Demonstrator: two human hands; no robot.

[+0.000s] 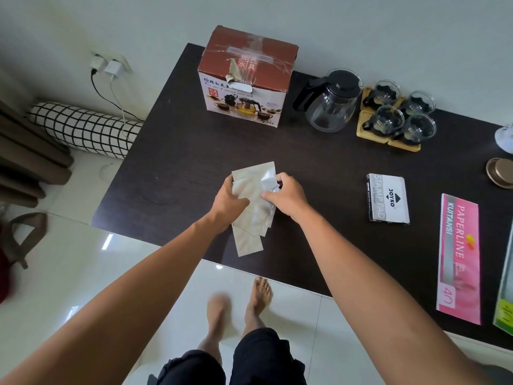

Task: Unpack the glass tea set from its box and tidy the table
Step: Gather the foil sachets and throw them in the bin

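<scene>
The brown and white tea set box [245, 79] stands shut at the far edge of the dark table [172, 151]. To its right are the glass teapot [331, 102] with a black lid and handle and several glass cups [399, 118] on wooden coasters. At the table's front middle, my left hand [229, 197] and my right hand [287, 194] both grip a bundle of clear plastic wrapping bags [254, 218], which hangs past the table's near edge.
A Joyko stamp pad box [388, 200], a pink Paperline receipt book [458, 259] and a green booklet [503, 309] lie at the right. A gold dish [499, 176] and a white object [506, 136] sit at the right edge. A checked bolster [83, 129] and charger cables [111, 79] are at left.
</scene>
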